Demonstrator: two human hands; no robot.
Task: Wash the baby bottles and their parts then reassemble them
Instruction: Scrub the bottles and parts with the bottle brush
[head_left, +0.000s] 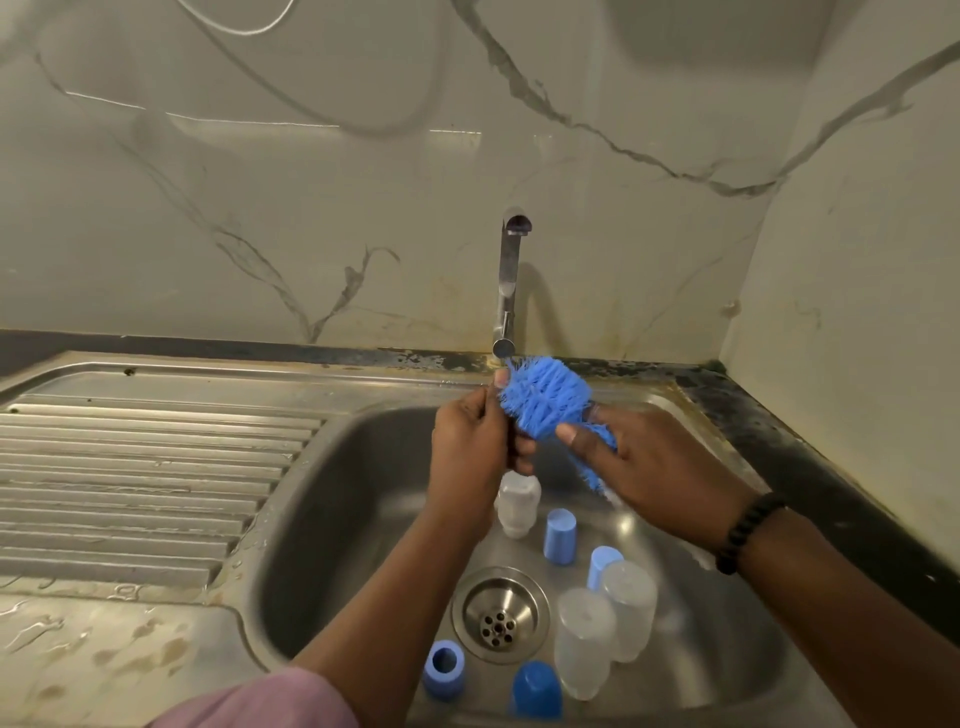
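A blue bottle brush (545, 400) is held under the tap spout, over the sink. My left hand (472, 441) pinches the bristle head at its left side. My right hand (644, 467) grips the brush lower down, thumb on the bristles. In the steel sink (332, 519) stand three clear bottles: one (517, 501) below my hands, two (584, 639) (631, 608) right of the drain. Blue caps and rings are scattered among them: one (560, 535), one (602, 564), one (443, 667), one (537, 688).
The chrome tap (508, 280) rises at the back of the sink against a marble wall. A ribbed, wet draining board (135, 483) lies to the left. The drain (500, 613) sits mid-basin. A dark counter edge (810, 467) runs along the right.
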